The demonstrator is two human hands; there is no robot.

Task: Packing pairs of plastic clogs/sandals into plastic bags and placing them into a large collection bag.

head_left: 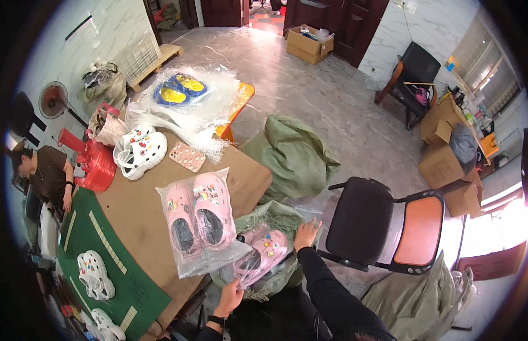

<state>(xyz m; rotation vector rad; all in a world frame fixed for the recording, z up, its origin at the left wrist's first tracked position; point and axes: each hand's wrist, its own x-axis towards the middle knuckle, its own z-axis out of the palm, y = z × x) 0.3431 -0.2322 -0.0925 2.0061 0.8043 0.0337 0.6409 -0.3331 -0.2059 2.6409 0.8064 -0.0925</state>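
A clear bag with pink clogs, decorated with colorful charms, lies in the mouth of a green woven sack. My left hand pinches the near corner of this bag. At the sack's right side, my right hand has its fingers closed on the sack's edge; its fingertips are partly hidden. Left of the sack, another bagged pair of pink clogs rests on the brown table, slightly overlapping the sacked bag.
White clogs and a patterned phone case are on the table. Behind them, blue-and-yellow clogs lie on plastic wrap. A green mat holds more white clogs. A person is at the left. A black-and-orange chair stands right.
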